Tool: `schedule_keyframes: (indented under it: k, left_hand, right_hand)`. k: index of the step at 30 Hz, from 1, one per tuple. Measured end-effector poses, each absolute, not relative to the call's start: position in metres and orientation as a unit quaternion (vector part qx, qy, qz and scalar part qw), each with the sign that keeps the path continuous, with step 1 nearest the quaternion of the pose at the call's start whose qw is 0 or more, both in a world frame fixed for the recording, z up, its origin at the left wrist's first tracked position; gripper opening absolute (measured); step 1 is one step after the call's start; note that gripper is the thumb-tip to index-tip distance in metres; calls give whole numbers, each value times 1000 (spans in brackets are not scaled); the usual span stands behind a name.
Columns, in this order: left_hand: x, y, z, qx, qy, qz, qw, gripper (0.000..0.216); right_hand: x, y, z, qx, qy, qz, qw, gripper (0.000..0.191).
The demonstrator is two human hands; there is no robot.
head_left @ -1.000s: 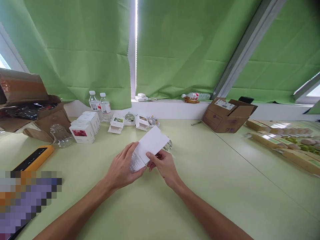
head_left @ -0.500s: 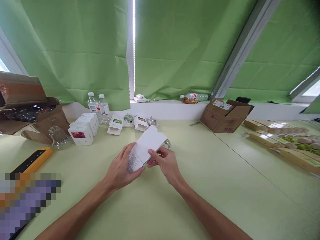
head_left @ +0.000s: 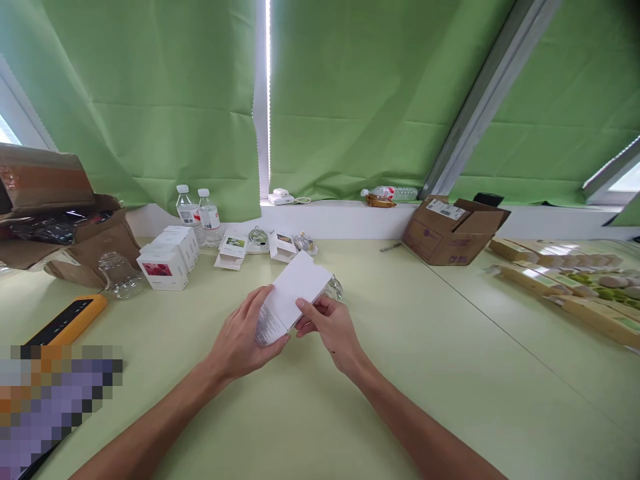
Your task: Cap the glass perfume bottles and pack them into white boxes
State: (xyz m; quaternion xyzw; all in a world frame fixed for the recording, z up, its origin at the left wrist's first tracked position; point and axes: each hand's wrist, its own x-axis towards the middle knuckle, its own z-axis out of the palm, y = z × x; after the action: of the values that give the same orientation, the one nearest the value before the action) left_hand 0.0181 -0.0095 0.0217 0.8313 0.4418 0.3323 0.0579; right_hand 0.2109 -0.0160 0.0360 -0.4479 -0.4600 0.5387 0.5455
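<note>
I hold a small white carton (head_left: 293, 293) over the pale green table (head_left: 400, 347), its printed end toward me. My left hand (head_left: 243, 337) grips the carton's near end, thumb and fingers closed round it. My right hand (head_left: 330, 327) pinches the carton's right edge. A small clear glass jar (head_left: 334, 287) lies on the table just behind the carton, partly hidden by it.
At the back left are white product boxes (head_left: 165, 263), two water bottles (head_left: 200, 213), a clear glass jar (head_left: 117, 275) and torn brown cardboard (head_left: 60, 227). An orange-edged device (head_left: 65, 320) lies at left. A brown cardboard box (head_left: 453, 230) and long flat packs (head_left: 565, 280) sit at right.
The carton has tilted a little and come slightly closer between my hands. My right fingers have shifted along its edge. Nothing else on the table has moved.
</note>
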Motion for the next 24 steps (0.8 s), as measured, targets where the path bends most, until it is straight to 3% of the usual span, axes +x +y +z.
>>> schedule_keyframes:
  k: [12,24]
  left_hand:
    - [14,-7,21,833,443,326,62,77]
    - [15,-7,21,831,444,329,58,81]
  right_hand:
    - [226,-11,43,-451,-439,592,504,42]
    - [231,-6,50,-455,-427,533,571,40]
